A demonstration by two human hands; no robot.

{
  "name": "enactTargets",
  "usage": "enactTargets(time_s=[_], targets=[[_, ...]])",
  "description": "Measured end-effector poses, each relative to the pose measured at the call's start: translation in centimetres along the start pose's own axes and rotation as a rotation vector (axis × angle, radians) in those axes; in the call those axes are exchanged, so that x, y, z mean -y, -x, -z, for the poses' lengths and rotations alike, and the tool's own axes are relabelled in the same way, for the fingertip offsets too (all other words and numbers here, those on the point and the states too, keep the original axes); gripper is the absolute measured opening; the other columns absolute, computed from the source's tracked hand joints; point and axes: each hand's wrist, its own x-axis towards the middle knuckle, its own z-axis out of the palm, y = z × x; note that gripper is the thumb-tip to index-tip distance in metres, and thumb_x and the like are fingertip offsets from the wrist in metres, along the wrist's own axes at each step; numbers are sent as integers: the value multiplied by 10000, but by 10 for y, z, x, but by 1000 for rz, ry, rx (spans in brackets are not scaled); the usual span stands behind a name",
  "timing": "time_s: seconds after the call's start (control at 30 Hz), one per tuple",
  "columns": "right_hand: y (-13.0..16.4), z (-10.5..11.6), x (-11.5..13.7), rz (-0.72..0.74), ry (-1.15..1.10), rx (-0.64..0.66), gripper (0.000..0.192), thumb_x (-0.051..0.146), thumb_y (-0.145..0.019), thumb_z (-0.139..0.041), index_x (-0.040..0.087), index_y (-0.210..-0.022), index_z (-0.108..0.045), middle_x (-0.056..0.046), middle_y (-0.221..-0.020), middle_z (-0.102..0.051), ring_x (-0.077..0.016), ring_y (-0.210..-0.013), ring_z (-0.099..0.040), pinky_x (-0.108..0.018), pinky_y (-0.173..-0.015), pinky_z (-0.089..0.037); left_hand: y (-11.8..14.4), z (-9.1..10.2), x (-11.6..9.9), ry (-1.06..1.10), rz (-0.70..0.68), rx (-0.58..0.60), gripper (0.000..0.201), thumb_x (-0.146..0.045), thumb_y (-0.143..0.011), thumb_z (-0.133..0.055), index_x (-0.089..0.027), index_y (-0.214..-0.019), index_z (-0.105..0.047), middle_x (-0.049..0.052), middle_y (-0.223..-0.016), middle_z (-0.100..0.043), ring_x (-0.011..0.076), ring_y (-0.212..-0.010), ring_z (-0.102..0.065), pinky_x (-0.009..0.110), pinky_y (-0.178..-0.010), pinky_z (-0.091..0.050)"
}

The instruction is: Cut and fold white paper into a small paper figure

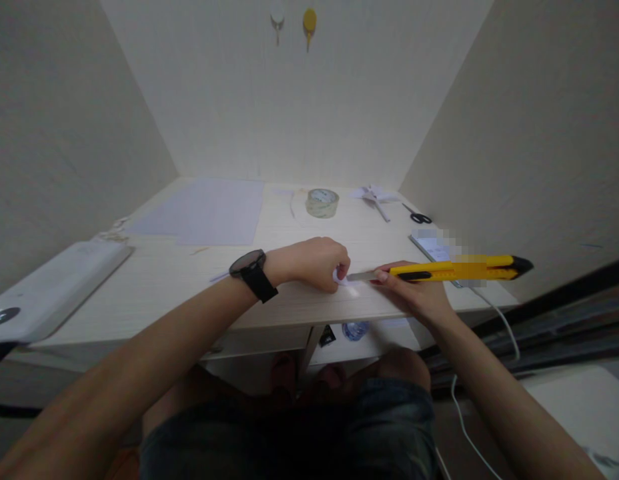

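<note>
My right hand [414,293] grips a yellow and black utility knife [454,269] near the desk's front edge, its metal blade extended to the left. The blade tip meets a small white paper piece [338,275] pinched in the fingers of my left hand [314,263]. A black watch [253,273] sits on my left wrist. Both hands rest on the pale wooden desk [189,280].
A roll of clear tape [322,203] stands at the back middle. White paper sheets [209,213] lie at the back left, folded paper [374,195] and black scissors [417,215] at the back right. A phone [432,247] with a white cable is at the right, a white device [49,287] at the left edge.
</note>
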Motion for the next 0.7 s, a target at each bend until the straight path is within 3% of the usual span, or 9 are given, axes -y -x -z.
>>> enactTargets(time_s=[0.43,0.6,0.7], targets=[[0,-2,8,1,142,-23,293,497,-704,-793,224,-811,-786,-55,-835,-769,-224,-754,-683,-348,-701,-560,0,2,-2,-14,17,37,200,-195,-663,-616,-195,-848,-693,61,-906,-704,212,-826,-620,302,-732,-444],[-1,0,10,21,187,37,298,508,-737,-764,229,-837,-796,-60,-904,-777,-243,-831,-698,-361,-765,-558,-9,14,-9,0,121,189,437,-289,-630,-660,-195,-1054,-607,73,-947,-680,214,-759,-582,299,-632,-413],[-1,1,10,18,174,39,299,510,-736,-767,228,-832,-795,-61,-898,-776,-242,-824,-701,-357,-753,-557,-20,22,-5,49,167,308,591,-346,-602,-707,-209,-1155,-551,71,-1027,-673,215,-796,-582,296,-658,-423]])
